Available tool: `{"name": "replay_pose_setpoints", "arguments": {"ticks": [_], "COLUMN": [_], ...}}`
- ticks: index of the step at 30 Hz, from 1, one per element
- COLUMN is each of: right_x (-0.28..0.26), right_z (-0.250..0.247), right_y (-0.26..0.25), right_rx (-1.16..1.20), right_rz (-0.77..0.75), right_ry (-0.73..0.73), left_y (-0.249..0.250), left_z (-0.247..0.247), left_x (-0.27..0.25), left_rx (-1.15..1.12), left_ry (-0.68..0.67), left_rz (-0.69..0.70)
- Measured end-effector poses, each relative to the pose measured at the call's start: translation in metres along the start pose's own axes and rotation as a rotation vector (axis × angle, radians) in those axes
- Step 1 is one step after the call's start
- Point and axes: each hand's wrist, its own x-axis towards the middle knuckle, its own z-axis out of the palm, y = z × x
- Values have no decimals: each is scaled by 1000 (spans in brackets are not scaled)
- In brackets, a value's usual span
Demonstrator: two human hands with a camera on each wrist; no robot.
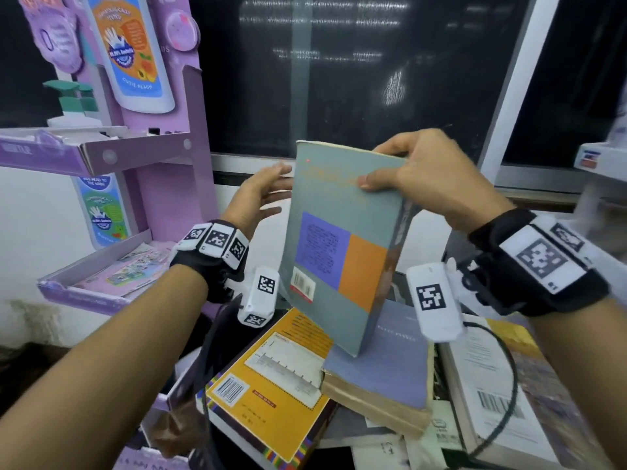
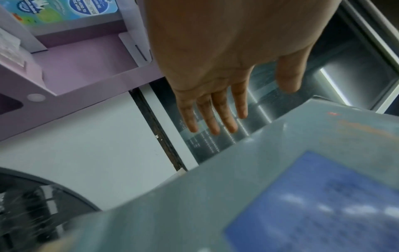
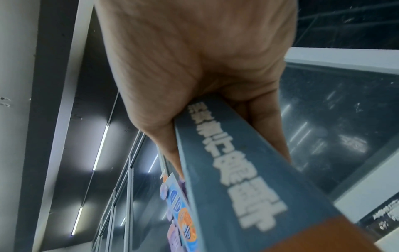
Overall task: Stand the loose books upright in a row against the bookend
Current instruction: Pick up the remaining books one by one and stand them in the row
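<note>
A grey-green book [image 1: 339, 239] with a purple and an orange panel on its back cover stands nearly upright, its lower corner resting on a lavender book [image 1: 383, 368] in the pile. My right hand [image 1: 400, 171] grips its top by the spine, thumb on the cover; the right wrist view shows the spine [image 3: 241, 172] between thumb and fingers [image 3: 267, 129]. My left hand [image 1: 268, 191] is open, fingers straight, beside the book's left edge; whether it touches is unclear. The left wrist view shows straight fingers [image 2: 213, 110] above the cover [image 2: 259, 187]. No bookend is visible.
Loose books lie flat in a heap below: a yellow one [image 1: 271, 378] at the front left, a white-covered one [image 1: 498, 378] at the right. A purple cardboard display stand [image 1: 135, 154] with shelves rises at the left. A dark window [image 1: 356, 62] is behind.
</note>
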Motion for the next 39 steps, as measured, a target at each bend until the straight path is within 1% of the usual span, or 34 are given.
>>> {"name": "replay_pose_setpoints", "arguments": {"ticks": [4,7,12,20,24,26,34,39], "right_x": [7,16,37,74,90,97,117,128], "right_z": [-23,-32,-30,-11,4,15,61,86], "right_y": [5,13,33,51,56,60,79,90], "right_rx": [-19,-69,-166,-221,-231,-249,-321,-345], "right_rz": [48,88,156,207,206,204,226,234], "right_ry": [45,60,98,135,137,138,164,150], "left_y": [-25,-41,-64,-86,-92,-95,-105,-108], "left_z": [13,24,36,51,52,51,44,44], "left_x": [11,19,38,55,60,60,62,63], "left_rx": [151,235,326,273,232,211,173,168], "left_ry": [87,89,61,39,10,18,57,66], "left_rz": [-50,-49,-101,-172,-200,-206,-173,-153]}}
